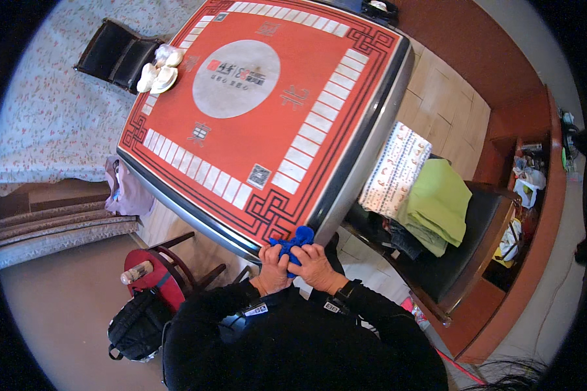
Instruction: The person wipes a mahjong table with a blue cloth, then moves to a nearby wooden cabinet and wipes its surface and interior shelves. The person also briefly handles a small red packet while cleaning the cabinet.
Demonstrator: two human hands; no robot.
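Note:
A bunched blue cloth [299, 240] is gripped between my two hands at the near corner of a square table with a red patterned top [254, 156]. My left hand [272, 268] has its fingers curled onto the cloth's left side. From the right, my right hand [314, 268] closes on the same cloth, its fingertips close to those of the left. Part of the cloth sticks up past the fingers and overlaps the table's dark rim [244, 246]. What lies under the hands is hidden.
White shell-like pieces [160, 73] rest on the table's far left edge. To the right, a black chair [466, 264] carries folded green cloth [439, 202] and a patterned white cloth [396, 171]. At left are a red round stool [156, 277] with a bottle and a black backpack [139, 326].

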